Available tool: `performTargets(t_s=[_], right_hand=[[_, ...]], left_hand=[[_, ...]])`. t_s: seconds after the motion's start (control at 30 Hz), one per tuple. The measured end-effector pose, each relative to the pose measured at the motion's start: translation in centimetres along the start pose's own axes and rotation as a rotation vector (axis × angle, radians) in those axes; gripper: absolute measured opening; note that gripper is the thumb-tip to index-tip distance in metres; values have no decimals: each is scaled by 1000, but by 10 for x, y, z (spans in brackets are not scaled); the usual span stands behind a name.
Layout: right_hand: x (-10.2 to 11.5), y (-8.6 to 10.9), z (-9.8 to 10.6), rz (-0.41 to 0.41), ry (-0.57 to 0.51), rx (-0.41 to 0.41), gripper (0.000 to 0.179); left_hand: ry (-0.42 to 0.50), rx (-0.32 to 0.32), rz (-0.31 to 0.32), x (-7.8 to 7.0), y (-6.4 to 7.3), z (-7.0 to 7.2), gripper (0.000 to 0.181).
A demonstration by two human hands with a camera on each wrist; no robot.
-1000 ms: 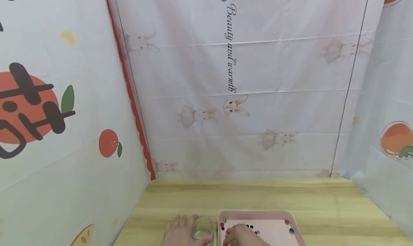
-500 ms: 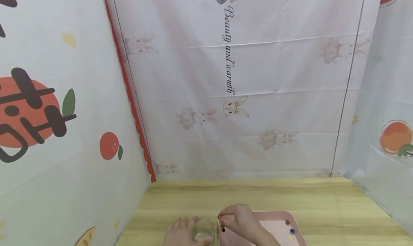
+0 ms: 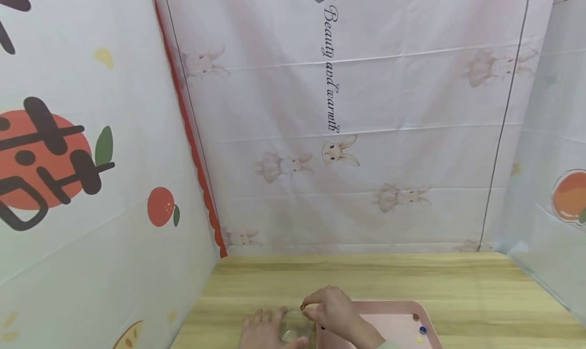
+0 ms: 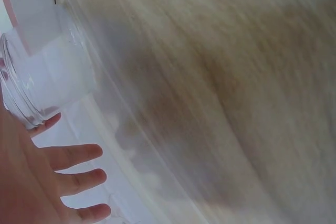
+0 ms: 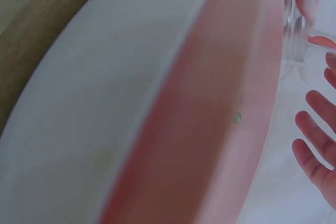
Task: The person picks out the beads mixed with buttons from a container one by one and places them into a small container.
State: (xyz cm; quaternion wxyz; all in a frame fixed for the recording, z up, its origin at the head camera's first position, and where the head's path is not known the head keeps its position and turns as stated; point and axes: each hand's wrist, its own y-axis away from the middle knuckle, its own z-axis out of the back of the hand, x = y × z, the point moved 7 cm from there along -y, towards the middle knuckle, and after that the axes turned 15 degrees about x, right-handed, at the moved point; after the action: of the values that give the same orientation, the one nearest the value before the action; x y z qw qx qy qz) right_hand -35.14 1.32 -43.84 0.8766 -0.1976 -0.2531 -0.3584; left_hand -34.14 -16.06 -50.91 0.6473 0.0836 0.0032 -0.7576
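My left hand (image 3: 262, 335) holds a clear jar (image 3: 295, 324) on the table, thumb on one side and index finger on the other. In the left wrist view the clear jar (image 4: 60, 69) sits between thumb and index finger, with the other fingers stretched out. My right hand (image 3: 333, 311) pinches a small amber-brown bead-like piece (image 3: 302, 307) between thumb and fingertips, right at the jar's rim. Below that hand lies a pink tray (image 3: 393, 306), partly hidden by the hand and forearm. The right wrist view shows the right hand's spread fingers (image 5: 317, 135).
At the tray's right side lie a brown piece (image 3: 415, 317), a blue piece (image 3: 422, 330) and a yellow piece (image 3: 419, 340). A green piece (image 5: 238, 117) shows in the right wrist view. Printed cloth walls (image 3: 366, 99) surround the wooden table (image 3: 357, 272).
My right hand has lifted out of the tray with the small amber-brown piece and moved left to the jar's rim. The left hand has stayed around the jar.
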Motion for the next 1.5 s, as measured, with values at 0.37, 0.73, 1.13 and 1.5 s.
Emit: performTargets(t_s=[0.37,0.73,1.13,1.5], right_hand=[[6,3,-6,106,328,-100,7],[2,1,-16,31,272,-20,8],[7,6,-18,15,270,-23,18],[24,19,2,106,184,-67,15]], left_hand=[[-12,-29,-8,-5,2,2,103],[-78,-72,19,-11,10,-2,105],[-86,-10,4,-9,5,-1,104],[-102,-96,-8,-9,11,5,103]])
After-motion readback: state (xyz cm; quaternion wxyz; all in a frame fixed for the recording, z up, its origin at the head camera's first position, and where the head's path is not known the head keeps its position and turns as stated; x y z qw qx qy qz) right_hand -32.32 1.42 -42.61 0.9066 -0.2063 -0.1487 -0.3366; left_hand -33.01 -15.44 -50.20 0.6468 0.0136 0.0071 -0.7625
